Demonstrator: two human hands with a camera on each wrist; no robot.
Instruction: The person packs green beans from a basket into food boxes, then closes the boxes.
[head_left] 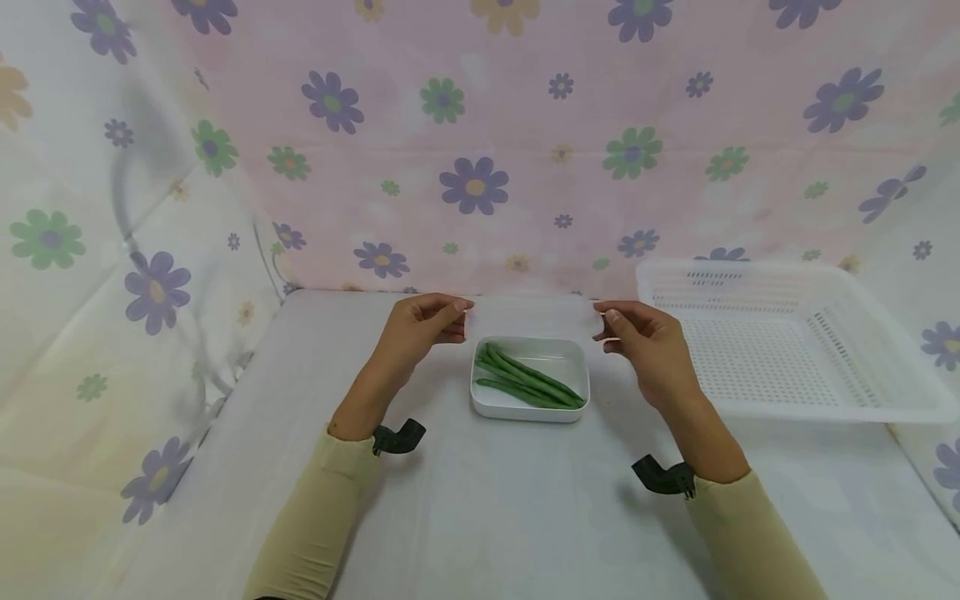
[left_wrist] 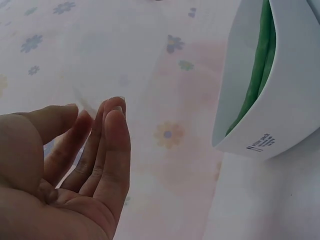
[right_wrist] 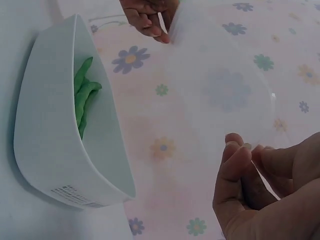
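Note:
Behind a white container (head_left: 530,412), both hands hold a thin, see-through whitish plastic sheet (head_left: 532,315) stretched between them. The left hand (head_left: 429,327) pinches its left end between thumb and fingers; the right hand (head_left: 641,337) pinches its right end. In the right wrist view, the flowered cloth shows faintly through the sheet (right_wrist: 225,90). Several green beans (head_left: 525,379) lie slantwise in the container, whose top is uncovered. Neither hand touches the container. The left wrist view shows the container's printed side (left_wrist: 280,125), with the sheet hardly visible there.
A large white perforated plastic basket (head_left: 757,358) stands at the right, close to the right hand. White cloth covers the table (head_left: 480,517). Flowered cloth (head_left: 480,133) hangs behind and at both sides. A dark wrist-worn camera (head_left: 401,436) sits on the left wrist, another (head_left: 663,477) on the right.

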